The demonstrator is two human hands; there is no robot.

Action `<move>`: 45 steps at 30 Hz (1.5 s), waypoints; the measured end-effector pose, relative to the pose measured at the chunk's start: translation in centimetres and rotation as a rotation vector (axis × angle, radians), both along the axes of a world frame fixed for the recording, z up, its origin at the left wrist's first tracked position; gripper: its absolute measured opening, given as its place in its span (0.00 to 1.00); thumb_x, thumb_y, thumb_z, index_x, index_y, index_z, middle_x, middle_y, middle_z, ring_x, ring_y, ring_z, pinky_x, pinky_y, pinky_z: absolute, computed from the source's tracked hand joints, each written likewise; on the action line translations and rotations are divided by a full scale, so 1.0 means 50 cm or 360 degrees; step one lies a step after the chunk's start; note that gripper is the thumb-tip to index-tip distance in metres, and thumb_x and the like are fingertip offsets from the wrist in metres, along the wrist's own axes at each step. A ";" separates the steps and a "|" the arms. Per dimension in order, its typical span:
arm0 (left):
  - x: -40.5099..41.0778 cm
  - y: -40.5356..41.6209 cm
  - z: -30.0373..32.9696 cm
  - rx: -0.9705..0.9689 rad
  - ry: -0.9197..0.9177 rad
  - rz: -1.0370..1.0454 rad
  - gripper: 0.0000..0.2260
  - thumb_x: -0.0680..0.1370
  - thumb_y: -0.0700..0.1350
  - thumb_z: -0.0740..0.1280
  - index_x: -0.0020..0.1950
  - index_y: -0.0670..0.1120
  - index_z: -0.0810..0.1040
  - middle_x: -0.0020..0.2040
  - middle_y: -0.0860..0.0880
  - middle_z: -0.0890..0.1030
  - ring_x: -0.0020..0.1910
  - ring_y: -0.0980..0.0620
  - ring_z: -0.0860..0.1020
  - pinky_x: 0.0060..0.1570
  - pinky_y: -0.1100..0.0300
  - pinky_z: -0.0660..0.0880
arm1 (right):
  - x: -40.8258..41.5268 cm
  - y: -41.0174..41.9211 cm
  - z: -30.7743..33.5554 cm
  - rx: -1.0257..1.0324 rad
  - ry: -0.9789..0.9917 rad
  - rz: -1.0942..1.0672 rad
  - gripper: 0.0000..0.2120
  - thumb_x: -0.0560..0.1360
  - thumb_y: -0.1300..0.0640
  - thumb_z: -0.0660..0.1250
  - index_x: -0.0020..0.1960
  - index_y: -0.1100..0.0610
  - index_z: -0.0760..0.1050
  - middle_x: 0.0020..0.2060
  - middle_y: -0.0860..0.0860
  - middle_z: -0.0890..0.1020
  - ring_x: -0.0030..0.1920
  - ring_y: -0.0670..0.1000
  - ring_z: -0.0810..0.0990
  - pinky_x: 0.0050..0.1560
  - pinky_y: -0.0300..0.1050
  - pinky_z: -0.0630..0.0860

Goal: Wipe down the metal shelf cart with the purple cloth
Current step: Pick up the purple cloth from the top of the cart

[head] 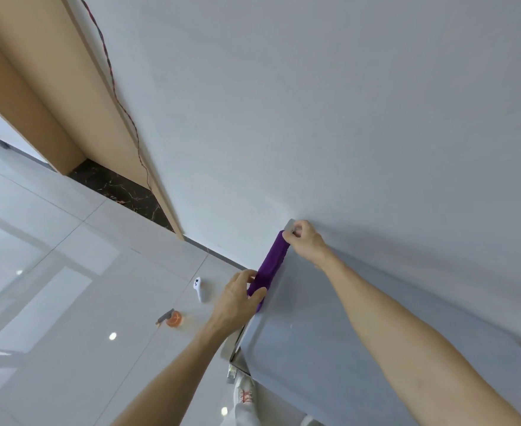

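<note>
Hands, left hand (237,298) and right hand (304,239), pinch purple cloth (270,265) along cart (330,348) edge.

The single head-worn view looks steeply down and forward, tilted, from close above the flat grey metal cart top (330,327); glossy white floor tiles (68,272) lie left of it, a plain white wall (314,103) beyond.

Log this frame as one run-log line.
task: wipe cart | purple cloth: on cart left edge | left hand: grips near end | right hand: grips far end
</note>
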State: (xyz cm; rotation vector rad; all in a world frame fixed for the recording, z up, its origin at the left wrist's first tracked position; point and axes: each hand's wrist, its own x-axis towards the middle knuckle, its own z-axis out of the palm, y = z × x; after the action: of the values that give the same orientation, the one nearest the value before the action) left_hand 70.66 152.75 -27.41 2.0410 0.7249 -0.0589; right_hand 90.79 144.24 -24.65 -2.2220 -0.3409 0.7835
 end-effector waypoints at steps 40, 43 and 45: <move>0.132 -0.137 0.154 0.0408 -0.0801 -0.0426 0.10 0.77 0.35 0.68 0.56 0.45 0.83 0.49 0.52 0.82 0.46 0.58 0.80 0.48 0.72 0.72 | 0.014 -0.498 0.135 0.0485 0.0045 0.0009 0.11 0.73 0.53 0.75 0.55 0.46 0.81 0.47 0.52 0.84 0.51 0.47 0.82 0.53 0.37 0.74; 0.141 -0.165 0.133 0.0495 -0.0633 -0.0651 0.08 0.77 0.37 0.69 0.55 0.44 0.83 0.49 0.52 0.82 0.43 0.61 0.79 0.50 0.68 0.74 | -0.001 -0.538 0.113 0.0145 -0.0125 0.0087 0.04 0.73 0.54 0.74 0.47 0.47 0.83 0.44 0.50 0.84 0.47 0.47 0.81 0.49 0.38 0.75; 0.150 -0.182 0.121 0.0554 -0.0557 -0.0800 0.06 0.78 0.37 0.68 0.50 0.43 0.83 0.47 0.51 0.83 0.41 0.62 0.77 0.49 0.67 0.73 | -0.013 -0.553 0.097 -0.0016 -0.0183 0.0106 0.01 0.74 0.53 0.73 0.44 0.48 0.82 0.42 0.45 0.82 0.44 0.47 0.79 0.46 0.38 0.74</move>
State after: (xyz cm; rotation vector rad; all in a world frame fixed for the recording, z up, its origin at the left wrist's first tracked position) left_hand 78.18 143.67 -21.38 2.4381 -0.0090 0.1437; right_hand 90.14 116.57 -19.81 -2.2804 -0.4701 0.6955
